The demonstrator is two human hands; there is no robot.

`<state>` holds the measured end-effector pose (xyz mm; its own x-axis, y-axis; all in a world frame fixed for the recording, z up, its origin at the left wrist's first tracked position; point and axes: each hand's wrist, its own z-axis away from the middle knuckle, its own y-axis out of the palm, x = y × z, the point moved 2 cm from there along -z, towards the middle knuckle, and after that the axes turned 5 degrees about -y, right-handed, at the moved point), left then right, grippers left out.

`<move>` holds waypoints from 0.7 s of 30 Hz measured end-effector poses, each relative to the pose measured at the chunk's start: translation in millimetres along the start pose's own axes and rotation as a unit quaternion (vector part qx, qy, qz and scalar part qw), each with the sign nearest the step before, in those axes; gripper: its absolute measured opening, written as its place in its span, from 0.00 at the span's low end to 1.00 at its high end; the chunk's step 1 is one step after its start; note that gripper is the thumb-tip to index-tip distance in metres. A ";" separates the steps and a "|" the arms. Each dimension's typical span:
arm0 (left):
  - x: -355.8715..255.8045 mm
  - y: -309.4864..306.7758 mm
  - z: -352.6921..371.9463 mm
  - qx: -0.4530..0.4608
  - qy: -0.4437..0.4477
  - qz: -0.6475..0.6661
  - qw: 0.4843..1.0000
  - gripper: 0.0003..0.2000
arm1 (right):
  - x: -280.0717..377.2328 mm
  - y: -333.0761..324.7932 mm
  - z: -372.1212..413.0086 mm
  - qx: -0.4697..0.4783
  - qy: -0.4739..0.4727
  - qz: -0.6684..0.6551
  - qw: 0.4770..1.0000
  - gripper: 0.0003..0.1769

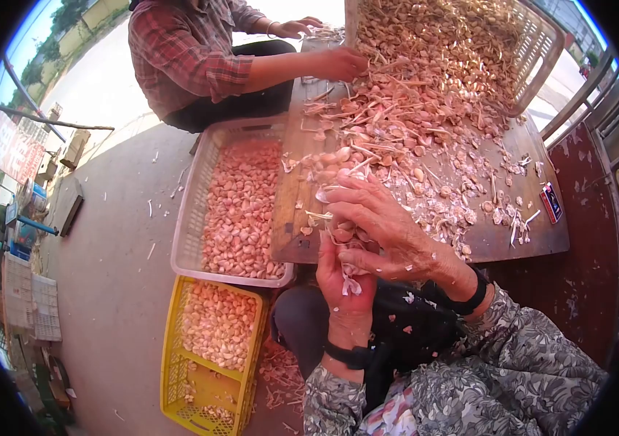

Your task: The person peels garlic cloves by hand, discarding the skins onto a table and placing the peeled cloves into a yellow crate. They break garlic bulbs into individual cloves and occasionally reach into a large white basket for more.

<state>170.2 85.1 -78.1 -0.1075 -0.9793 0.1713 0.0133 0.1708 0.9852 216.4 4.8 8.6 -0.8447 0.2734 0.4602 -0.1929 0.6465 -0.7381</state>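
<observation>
My left hand (346,291) and my right hand (378,225) meet over the near edge of a wooden board (291,218). Together they grip a garlic bulb (346,236) with papery skin hanging from it. The right hand's fingers curl over the bulb from above; the left hand cups it from below. A big heap of garlic cloves, stems and skins (411,123) covers the board just beyond my hands. Both wrists wear black bands.
A white crate of peeled cloves (240,211) and a yellow crate of cloves (215,341) sit on the ground at left. A tilted white basket (542,51) spills garlic onto the board. Another person in a plaid shirt (186,51) works at the far end. A small box (551,202) lies on the board.
</observation>
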 end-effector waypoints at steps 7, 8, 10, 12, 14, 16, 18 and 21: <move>-4.0 -13.7 -0.2 0.028 -0.083 0.108 0.990 0.14 | -17.0 10.2 -4.1 0.053 -0.016 0.045 0.997 0.12; -3.5 -13.6 -0.4 0.001 -0.078 0.064 0.995 0.14 | -19.4 11.3 -3.4 0.079 0.003 0.028 0.996 0.07; -3.1 -15.4 -0.4 -0.027 -0.075 0.020 0.997 0.14 | -23.5 11.8 -3.5 0.045 0.021 0.002 0.999 0.05; -3.9 -20.0 -0.9 -0.019 -0.107 0.013 0.994 0.13 | -26.0 12.6 -1.6 0.011 0.038 -0.024 0.999 0.04; -4.7 -19.0 -1.5 -0.035 -0.118 0.008 0.992 0.13 | -28.9 14.1 1.8 -0.027 0.094 -0.090 0.991 0.03; -2.4 -14.4 -2.5 -0.051 -0.128 0.002 0.990 0.13 | -32.3 19.6 7.9 -0.045 0.148 -0.164 0.974 0.04; 0.3 -9.5 -2.7 -0.148 -0.061 -0.050 0.986 0.12 | -34.0 20.4 10.4 -0.062 0.200 -0.236 0.949 0.05; 0.7 -14.7 -2.3 -0.114 -0.049 -0.069 0.990 0.12 | -29.8 14.9 8.8 -0.076 0.324 -0.355 0.874 0.06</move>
<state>172.3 81.6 -92.4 -0.2195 -0.9746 0.0440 0.2141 -0.0042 0.9768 234.3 0.0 -20.4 -0.0704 0.0793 0.9944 -0.4440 0.8902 -0.1025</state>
